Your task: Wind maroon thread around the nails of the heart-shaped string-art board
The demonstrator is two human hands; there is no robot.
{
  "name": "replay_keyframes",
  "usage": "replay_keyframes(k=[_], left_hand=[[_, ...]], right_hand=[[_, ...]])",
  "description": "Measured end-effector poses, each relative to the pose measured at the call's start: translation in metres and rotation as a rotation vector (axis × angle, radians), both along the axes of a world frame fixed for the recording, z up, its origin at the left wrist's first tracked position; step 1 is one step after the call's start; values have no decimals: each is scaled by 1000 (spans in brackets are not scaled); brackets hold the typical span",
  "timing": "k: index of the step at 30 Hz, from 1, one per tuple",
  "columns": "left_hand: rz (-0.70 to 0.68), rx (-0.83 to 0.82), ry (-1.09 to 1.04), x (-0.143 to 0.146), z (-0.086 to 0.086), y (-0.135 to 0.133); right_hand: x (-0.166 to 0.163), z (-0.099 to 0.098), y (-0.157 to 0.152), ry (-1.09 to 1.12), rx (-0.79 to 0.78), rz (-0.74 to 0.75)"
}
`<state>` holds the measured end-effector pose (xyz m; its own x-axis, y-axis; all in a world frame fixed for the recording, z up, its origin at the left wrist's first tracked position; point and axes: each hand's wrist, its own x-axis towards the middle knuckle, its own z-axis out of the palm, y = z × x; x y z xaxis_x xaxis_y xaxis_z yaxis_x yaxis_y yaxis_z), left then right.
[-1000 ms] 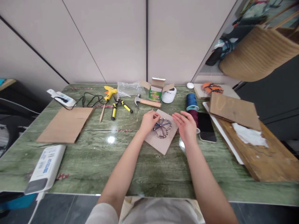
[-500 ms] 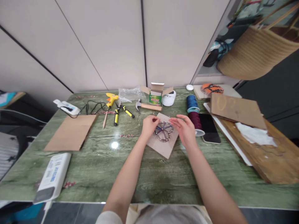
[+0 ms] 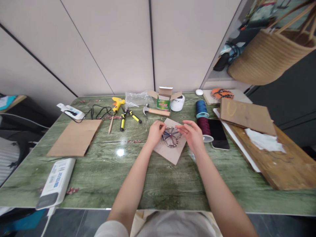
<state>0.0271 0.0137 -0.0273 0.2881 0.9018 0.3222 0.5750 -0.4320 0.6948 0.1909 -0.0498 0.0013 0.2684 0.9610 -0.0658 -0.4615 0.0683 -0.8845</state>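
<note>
A small square board (image 3: 170, 156) lies turned cornerwise on the table, with a ring of nails set in it. Dark blue and maroon thread (image 3: 172, 135) runs across the ring like spokes meeting at a centre. My left hand (image 3: 156, 132) is at the ring's upper left, thumb and forefinger pinched together; what they hold is too small to make out. At the upper right edge is my right hand (image 3: 192, 134), thumb and forefinger tips close together by the nails and the other fingers loosely bent. Any thread between its tips cannot be made out.
Behind the board are a hammer (image 3: 158, 111), a green box (image 3: 163, 104) and a white spool (image 3: 177, 103). Blue (image 3: 201, 108) and maroon (image 3: 203, 126) thread spools stand beside a phone (image 3: 218, 134). Pliers (image 3: 122, 122) and a yellow glue gun (image 3: 118, 103) lie left; boards (image 3: 247, 115) are stacked right.
My right hand has shifted slightly left over the ring's edge, and its fingertips have drawn closer together. My left hand keeps its pinch at the upper left. The view has moved a little.
</note>
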Motion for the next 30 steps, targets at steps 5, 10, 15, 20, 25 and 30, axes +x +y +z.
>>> replay_keyframes(k=[5,10,15,20,25,30], left_hand=[[-14,57,157,-6,6,-6],[-107,160,328,-11,14,-9],[-180,249,472,-13,17,-10],[-215,319,555,-15,19,-13],[-227,324,557,-17,19,-13],[-213,282,544,-17,17,-11]], right_hand=[[2,1,1,-9,-27,-65],[5,-3,3,-100,-57,-79],[6,-7,0,-638,-99,2],[1,1,-7,-1122,-119,29],[-7,6,-10,-1299,-142,120],[-11,7,-12,-1352,-122,137]])
